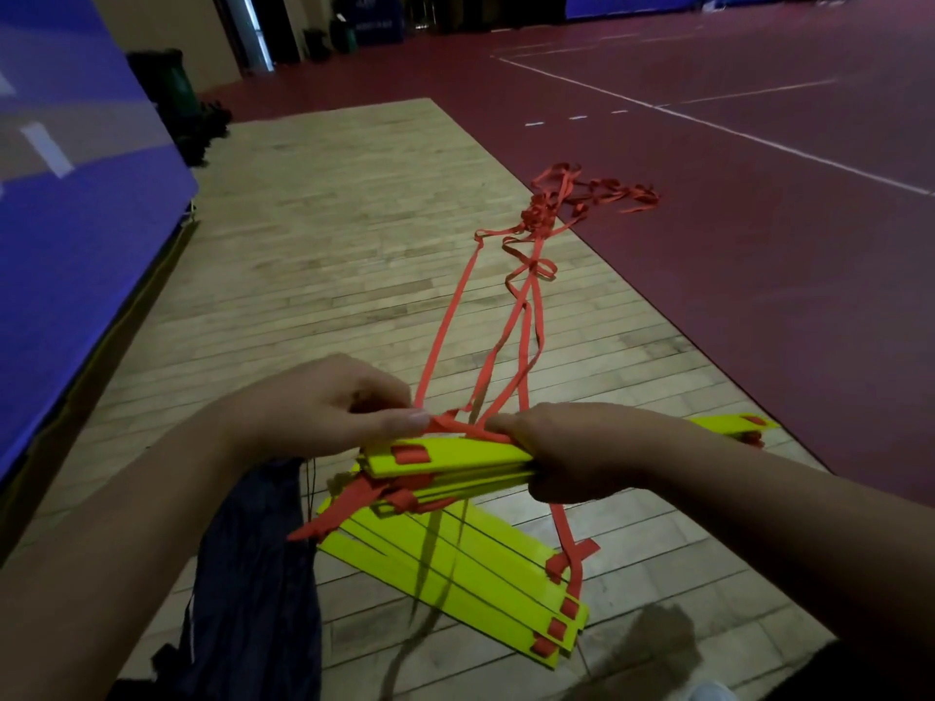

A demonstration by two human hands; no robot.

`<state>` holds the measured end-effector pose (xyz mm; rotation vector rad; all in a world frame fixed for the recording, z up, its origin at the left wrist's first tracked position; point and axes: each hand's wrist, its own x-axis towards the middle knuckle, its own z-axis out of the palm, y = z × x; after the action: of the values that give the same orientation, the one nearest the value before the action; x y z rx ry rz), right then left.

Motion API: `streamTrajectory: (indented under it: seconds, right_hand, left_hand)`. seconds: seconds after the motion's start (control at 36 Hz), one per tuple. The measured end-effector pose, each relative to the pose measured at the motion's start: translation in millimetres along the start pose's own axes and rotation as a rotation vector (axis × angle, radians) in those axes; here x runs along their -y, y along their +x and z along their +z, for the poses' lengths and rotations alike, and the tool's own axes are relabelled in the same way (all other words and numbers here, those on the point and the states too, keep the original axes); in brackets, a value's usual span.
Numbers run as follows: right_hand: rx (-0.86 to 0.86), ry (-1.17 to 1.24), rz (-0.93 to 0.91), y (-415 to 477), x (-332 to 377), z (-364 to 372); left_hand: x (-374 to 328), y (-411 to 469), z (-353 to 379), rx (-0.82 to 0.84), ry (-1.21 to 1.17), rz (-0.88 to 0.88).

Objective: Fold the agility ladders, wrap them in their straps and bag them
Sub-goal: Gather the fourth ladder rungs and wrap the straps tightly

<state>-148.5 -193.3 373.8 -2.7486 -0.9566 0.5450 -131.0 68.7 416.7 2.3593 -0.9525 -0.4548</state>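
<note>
Right hand [571,452] grips the stacked yellow rungs [455,455], left hand [324,407] pinches a red strap [445,326] above them; wrapping should go best with it pulled taut and flat.

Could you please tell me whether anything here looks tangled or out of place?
Yes. The red straps trailing from the held rungs end in a knotted heap where the wooden floor meets the red court. The rungs on the floor lie fanned askew, not stacked square.

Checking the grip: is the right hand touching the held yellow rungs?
Touching. The head view shows the right hand wrapped round the held yellow rungs.
</note>
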Motion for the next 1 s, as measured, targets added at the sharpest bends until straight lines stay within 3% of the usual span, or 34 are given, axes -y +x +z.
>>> streamTrajectory:
  seconds: [0.14,0.31,0.39,0.53,0.67,0.75,0.89,1.0]
  right_hand:
    - [-0.076,-0.043,0.113,-2.5,-9.1,-5.6]
    - [-0.248,-0.19,0.255,-0.1,-17.0,-4.0]
    - [-0.334,-0.191,0.248,1.0,-12.8,-6.4]
    - [-0.412,-0.144,0.233,4.6,6.8,-10.0]
    - [-0.486,-0.029,0.223,14.6,27.9,-5.4]
    - [-0.539,0.032,0.207,19.8,38.6,-5.1]
    - [-0.492,0.174,0.177,23.1,49.2,-7.4]
    - [-0.335,0.638,0.088,22.0,42.4,-20.1]
  left_hand:
    - [8.1,-19.9,-15.6,-0.201,0.258,-0.059]
    - [9.1,-12.4,9.2,-0.292,0.263,-0.269]
    - [9.1,-1.1,22.2,-0.449,0.084,-0.3]
    - [3.5,16.0,32.5,-0.745,-0.601,-0.187]
    - [-6.9,39.0,40.9,-0.826,-1.1,-0.062]
    - [-19.5,48.7,41.9,-0.859,-1.207,-0.027]
    - [-26.2,58.0,36.7,-1.108,-1.209,-0.087]
    - [-27.0,59.9,24.8,-1.124,-1.273,-0.055]
